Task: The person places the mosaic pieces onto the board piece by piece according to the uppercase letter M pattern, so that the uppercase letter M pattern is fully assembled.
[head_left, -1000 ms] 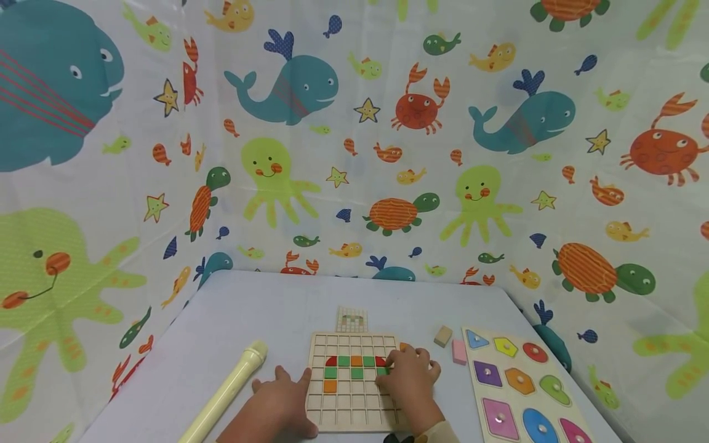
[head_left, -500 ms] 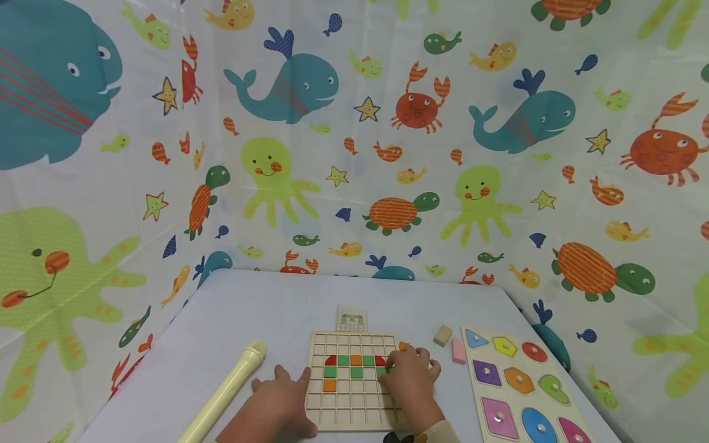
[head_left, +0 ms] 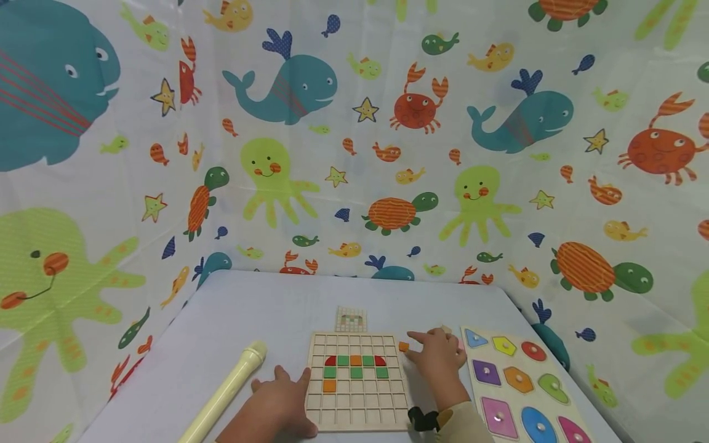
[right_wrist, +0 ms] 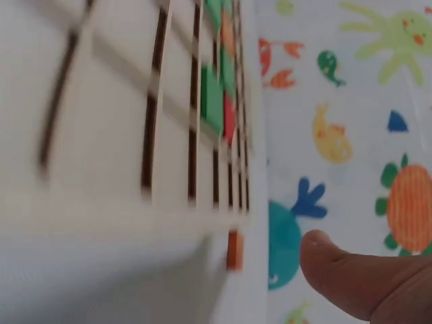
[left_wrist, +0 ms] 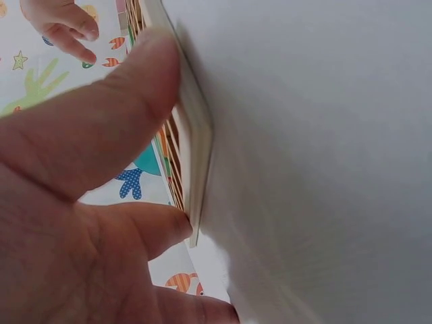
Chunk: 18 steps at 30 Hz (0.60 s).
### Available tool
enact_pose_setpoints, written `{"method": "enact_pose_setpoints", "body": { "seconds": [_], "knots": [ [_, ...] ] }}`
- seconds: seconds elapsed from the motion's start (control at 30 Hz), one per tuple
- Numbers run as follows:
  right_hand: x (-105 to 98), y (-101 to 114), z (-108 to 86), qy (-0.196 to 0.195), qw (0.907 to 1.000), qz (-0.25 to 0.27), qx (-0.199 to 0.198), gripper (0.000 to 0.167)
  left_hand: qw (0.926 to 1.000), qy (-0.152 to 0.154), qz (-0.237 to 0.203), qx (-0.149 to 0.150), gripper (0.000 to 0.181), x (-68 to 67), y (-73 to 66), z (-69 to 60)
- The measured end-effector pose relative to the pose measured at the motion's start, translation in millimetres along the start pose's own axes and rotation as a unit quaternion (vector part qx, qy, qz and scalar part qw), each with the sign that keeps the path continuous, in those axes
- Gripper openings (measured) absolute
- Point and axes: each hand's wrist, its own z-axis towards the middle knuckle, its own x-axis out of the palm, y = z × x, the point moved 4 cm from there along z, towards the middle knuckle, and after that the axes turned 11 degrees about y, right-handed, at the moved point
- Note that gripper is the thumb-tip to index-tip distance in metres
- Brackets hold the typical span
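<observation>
A wooden grid board (head_left: 367,417) lies on the table, with green, orange and red tiles (head_left: 356,373) in some of its squares. My left hand (head_left: 277,403) rests at its near left corner; in the left wrist view the thumb and a finger touch the board's edge (left_wrist: 197,145). Beyond the board's right side, my right hand (head_left: 443,366) hovers with thumb and index finger spread beside a loose orange block (head_left: 404,347). The right wrist view has the thumb (right_wrist: 351,273) apart from that orange block (right_wrist: 234,251). Nothing shows in the right hand's grasp.
A small pattern card (head_left: 351,319) lies behind the board. To the left is a pale yellow stick (head_left: 224,391). At the right lies a shape puzzle (head_left: 517,400) with knobbed pieces. Loose blocks, pink (head_left: 460,344) and wood-coloured, are partly hidden behind the right hand. Patterned curtains surround the table.
My right hand has left the green tile at the board's right side and moved right and away, to the loose orange block. The green tile stays in its square. The left hand has not moved.
</observation>
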Motion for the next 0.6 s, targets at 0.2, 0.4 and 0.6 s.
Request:
{"method": "enact_pose_setpoints", "body": {
  "seconds": [0.2,0.4,0.6],
  "knots": [
    [-6.0,-11.5,22.2,0.032,0.9993,-0.019,0.000,0.049,1.0000,-0.001,0.004,-0.001,0.104,-1.1,-0.9,-0.2],
    [1.0,-11.5,35.9,0.052,0.9977,-0.044,0.005,0.042,1.0000,0.004,0.004,-0.004,0.105,-0.7,-0.7,1.2],
    [5.4,-12.7,41.7,0.055,0.9981,-0.025,-0.007,0.031,1.0000,0.005,0.001,-0.006,0.104,0.6,0.1,2.8]
  ]
}}
